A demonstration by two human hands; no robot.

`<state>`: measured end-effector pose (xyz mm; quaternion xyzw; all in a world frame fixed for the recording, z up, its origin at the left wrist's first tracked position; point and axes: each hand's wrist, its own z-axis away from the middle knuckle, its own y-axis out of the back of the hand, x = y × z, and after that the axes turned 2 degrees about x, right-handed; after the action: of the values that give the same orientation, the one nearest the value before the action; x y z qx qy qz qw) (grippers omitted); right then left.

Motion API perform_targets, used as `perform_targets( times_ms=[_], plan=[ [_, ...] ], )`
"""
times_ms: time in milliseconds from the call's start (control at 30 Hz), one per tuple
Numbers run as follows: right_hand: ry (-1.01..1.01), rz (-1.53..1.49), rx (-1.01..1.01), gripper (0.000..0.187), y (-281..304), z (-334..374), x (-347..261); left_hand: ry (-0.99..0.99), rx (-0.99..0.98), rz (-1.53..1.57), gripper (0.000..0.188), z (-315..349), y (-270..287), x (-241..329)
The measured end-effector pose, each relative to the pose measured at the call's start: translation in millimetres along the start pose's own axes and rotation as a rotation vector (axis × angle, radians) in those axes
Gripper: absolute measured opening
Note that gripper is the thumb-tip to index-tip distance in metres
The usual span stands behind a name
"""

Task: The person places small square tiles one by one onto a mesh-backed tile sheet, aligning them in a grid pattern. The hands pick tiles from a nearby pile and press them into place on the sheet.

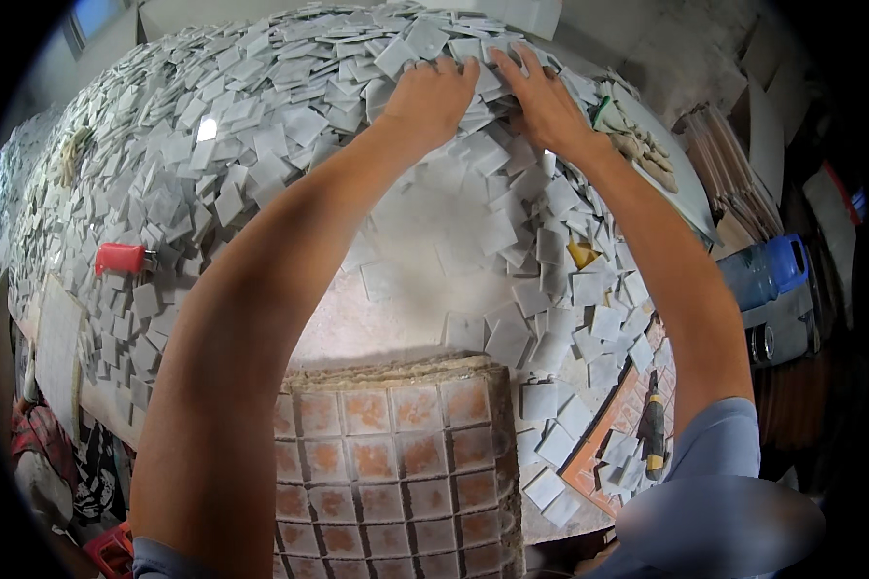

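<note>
Both my arms stretch far forward onto a big heap of thin, square, whitish tiles (pixel 309 125). My left hand (pixel 430 98) rests at the upper middle of the heap, its fingers bent and apart over the tiles. Close by on its right, my right hand (pixel 548 104) lies with spread fingers pointing away from me, touching the tiles. No tile shows plainly gripped in either hand. Nearer to me stands a thick block with a grid face (pixel 417 454), its squares blotched orange and white between dark grooves.
A red-handled tool (pixel 121 258) lies on the heap at left. To the right are a work glove (pixel 642 154), a dark knife-like tool (pixel 654 429) on an orange board (pixel 589 463), a blue clear jug (pixel 768 270) and stacked flat sheets (pixel 729 169).
</note>
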<state>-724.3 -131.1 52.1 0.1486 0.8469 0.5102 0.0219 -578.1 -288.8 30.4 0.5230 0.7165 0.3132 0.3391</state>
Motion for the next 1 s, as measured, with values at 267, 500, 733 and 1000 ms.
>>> perform_targets(
  times_ms=[267, 500, 733, 1000],
  plan=[
    [-0.014, 0.067, 0.08, 0.098, -15, -8, -6, 0.122, 0.092, 0.005, 0.063, 0, -3, 16],
    [-0.06, -0.073, 0.013, 0.081, 8, 13, -34, 0.289, -0.016, 0.633, 0.072, 42, 16, 31],
    [0.063, -0.281, 0.009, 0.069, 24, 49, -77, 0.554, -0.184, 1.266, 0.075, 107, 42, 41],
    [-0.049, -0.53, 0.051, 0.061, 59, 95, -116, 0.756, -0.373, 1.661, 0.06, 145, 87, 56]
  ],
)
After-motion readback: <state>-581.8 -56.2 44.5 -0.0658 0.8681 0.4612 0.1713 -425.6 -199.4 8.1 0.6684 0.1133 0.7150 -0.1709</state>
